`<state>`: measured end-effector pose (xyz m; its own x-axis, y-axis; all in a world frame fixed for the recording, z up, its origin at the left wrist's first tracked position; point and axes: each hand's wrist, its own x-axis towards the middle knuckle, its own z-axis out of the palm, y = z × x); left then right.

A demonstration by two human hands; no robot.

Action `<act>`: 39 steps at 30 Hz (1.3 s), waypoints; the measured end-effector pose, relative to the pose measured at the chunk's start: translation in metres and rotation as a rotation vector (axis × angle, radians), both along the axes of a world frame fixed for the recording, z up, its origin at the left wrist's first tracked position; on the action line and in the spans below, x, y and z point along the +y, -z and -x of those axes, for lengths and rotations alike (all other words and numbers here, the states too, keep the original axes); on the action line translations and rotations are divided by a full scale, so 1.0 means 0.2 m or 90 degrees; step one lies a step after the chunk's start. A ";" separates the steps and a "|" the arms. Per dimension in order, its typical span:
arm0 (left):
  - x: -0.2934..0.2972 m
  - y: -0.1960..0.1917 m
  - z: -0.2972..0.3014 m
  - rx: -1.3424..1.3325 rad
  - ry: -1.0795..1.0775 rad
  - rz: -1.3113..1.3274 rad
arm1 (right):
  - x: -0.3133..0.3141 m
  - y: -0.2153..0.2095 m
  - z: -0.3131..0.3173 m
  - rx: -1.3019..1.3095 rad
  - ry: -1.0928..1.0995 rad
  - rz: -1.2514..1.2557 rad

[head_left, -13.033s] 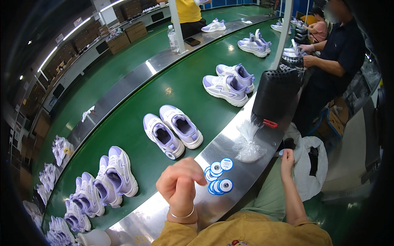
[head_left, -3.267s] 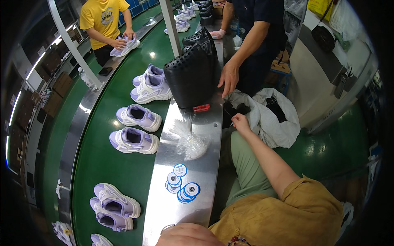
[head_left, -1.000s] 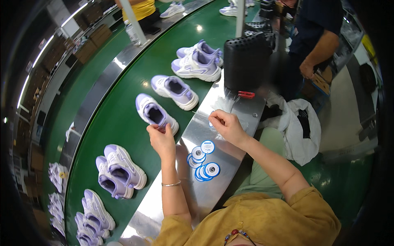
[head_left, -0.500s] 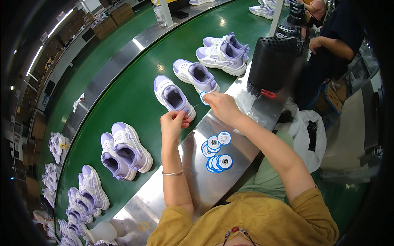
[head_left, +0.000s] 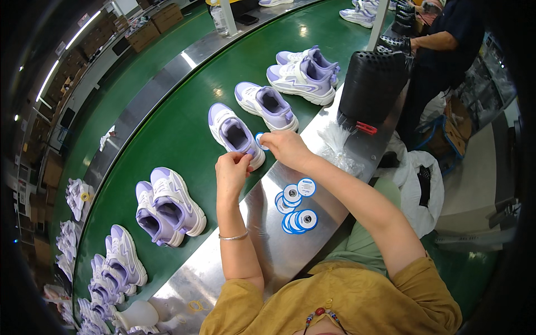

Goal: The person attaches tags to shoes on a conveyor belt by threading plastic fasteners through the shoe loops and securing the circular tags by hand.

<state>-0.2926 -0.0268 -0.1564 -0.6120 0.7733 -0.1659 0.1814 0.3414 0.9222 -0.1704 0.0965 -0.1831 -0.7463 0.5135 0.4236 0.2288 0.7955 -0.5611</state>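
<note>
A white-and-lilac sneaker [head_left: 223, 120] lies on the green belt in front of me, its heel toward me. My left hand [head_left: 230, 172] is closed in a pinch at its heel tab; the fingertips hide exactly what is between them. Close by, my right hand [head_left: 287, 149] pinches a round blue-and-white hang tag [head_left: 260, 140] beside the sneaker's heel. Another sneaker [head_left: 267, 106] lies just beyond my right hand. More round tags [head_left: 291, 194] rest in two small overlapping groups on the metal ledge [head_left: 262, 234] near my forearms.
Pairs of matching sneakers [head_left: 170, 204] stand along the belt to the left, and another pair [head_left: 304, 75] at the far right. A bundle of clear plastic fasteners [head_left: 335, 139] lies by a black perforated box [head_left: 373, 84] with a red clip [head_left: 365, 128]. A co-worker [head_left: 455, 44] stands at right.
My right hand has moved left with the tag, bringing it near the sneaker's heel and my left hand. The left hand has shifted slightly. The co-worker's hand now reaches to the black items.
</note>
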 end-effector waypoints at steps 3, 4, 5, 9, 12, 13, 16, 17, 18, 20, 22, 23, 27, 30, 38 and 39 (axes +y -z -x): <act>-0.09 -0.05 -0.16 0.022 -0.019 -0.012 | -0.12 -0.05 -0.17 -0.014 -0.002 -0.001; -0.09 -0.09 -0.23 -0.011 -0.036 -0.042 | -0.13 -0.09 -0.24 -0.016 -0.006 0.007; -0.11 -0.14 -0.32 0.002 -0.054 -0.050 | -0.14 -0.13 -0.31 -0.017 -0.009 0.014; -0.04 -0.33 -0.66 0.067 -0.128 -0.087 | -0.11 -0.40 -0.68 -0.014 -0.015 0.106; 0.01 -0.47 -0.92 0.163 -0.130 -0.116 | -0.07 -0.53 -0.92 0.040 -0.042 0.186; 0.03 -0.50 -0.99 0.164 -0.119 -0.122 | -0.06 -0.56 -0.99 0.061 -0.050 0.202; 0.06 -0.59 -1.18 0.195 -0.149 -0.183 | -0.05 -0.64 -1.16 0.055 -0.051 0.209; 0.06 -0.64 -1.22 0.195 -0.143 -0.186 | -0.04 -0.67 -1.20 0.057 -0.044 0.206; 0.05 -0.67 -1.26 0.171 -0.150 -0.214 | -0.04 -0.69 -1.23 0.056 -0.047 0.194; 0.04 -0.69 -1.29 0.157 -0.142 -0.243 | -0.05 -0.72 -1.28 0.058 -0.028 0.186; 0.04 -0.69 -1.31 0.139 -0.110 -0.261 | -0.05 -0.73 -1.29 0.081 -0.025 0.160; 0.04 -0.68 -1.32 0.121 -0.078 -0.278 | -0.05 -0.73 -1.30 0.103 -0.021 0.136; 0.06 -0.67 -1.35 0.145 0.005 -0.198 | -0.07 -0.74 -1.25 0.184 -0.012 0.087; 0.07 -0.67 -1.35 0.125 0.020 -0.167 | -0.07 -0.75 -1.22 0.223 -0.012 0.114; 0.05 -0.70 -1.29 0.123 0.041 -0.122 | -0.06 -0.73 -1.14 0.257 -0.097 0.346; 0.05 -0.70 -1.28 0.120 0.041 -0.100 | -0.06 -0.73 -1.12 0.273 -0.113 0.383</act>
